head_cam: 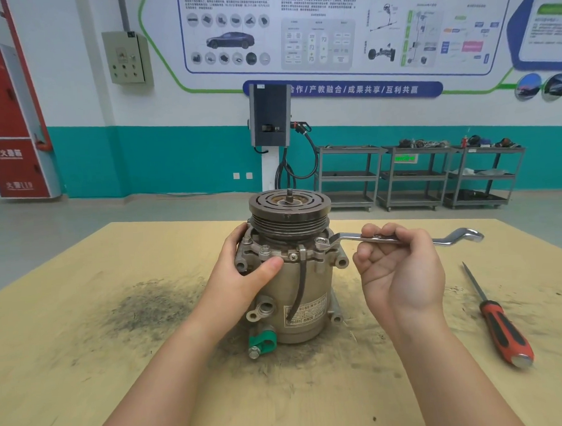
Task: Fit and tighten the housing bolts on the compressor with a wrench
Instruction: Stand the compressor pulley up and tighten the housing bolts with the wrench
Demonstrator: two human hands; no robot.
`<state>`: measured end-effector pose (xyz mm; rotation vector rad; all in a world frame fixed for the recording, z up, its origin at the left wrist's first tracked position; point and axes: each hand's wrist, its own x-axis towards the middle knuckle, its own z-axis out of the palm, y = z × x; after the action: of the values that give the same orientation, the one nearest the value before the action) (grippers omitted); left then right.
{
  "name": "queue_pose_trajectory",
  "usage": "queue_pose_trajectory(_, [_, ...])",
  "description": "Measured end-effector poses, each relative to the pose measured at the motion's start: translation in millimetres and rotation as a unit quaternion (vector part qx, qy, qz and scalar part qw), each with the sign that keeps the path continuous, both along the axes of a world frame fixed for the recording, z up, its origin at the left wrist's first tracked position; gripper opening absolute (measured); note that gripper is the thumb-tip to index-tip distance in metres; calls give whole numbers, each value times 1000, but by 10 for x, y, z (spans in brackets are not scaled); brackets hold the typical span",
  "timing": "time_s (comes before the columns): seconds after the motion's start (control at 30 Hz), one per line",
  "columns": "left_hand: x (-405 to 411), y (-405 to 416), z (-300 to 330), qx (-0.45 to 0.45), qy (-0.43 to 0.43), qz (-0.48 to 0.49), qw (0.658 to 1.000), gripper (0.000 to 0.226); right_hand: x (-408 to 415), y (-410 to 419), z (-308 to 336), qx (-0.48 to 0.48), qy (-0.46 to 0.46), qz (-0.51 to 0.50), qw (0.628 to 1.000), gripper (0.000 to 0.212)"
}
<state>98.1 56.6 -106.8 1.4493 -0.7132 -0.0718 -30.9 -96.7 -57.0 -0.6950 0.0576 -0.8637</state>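
Compressor stood upright near the middle of the tan surface, pulley end up. Its upper housing is gripped by the left hand, thumb laid across the front, fingers wrapped behind. Wrench is held level by the right hand, fingers curled round the shank. Its ring end is seated on a bolt at the housing's right flange. Screwdriver lies well apart to the right. Dark grime is smeared left of the compressor.
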Motion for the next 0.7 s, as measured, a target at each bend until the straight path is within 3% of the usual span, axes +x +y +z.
queue_pose_trajectory(0.13, [-15, 3, 8, -3, 6, -5, 1000, 87, 1, 43, -40, -27, -39, -27, 999, 29])
queue_pose_trajectory(0.23, [-7, 2, 6, 1, 7, -7, 1000, 85, -30, 173, -124, -144, -80, -109, 980, 30])
queue_pose_trajectory(0.37, [25, -5, -24, -3, 6, -8, 1000, 91, 21, 488, -276, -377, -75, -240, 892, 17])
queue_pose_trajectory(0.47, [72, -20, -62, -10, 8, -13, 1000, 84, 71, 616, -349, -509, -63, -266, 816, 16])
queue_pose_trajectory(0.7, [95, -30, -66, -16, 6, -10, 1000, 85, 46, 559, -323, -568, -35, -264, 779, 15])
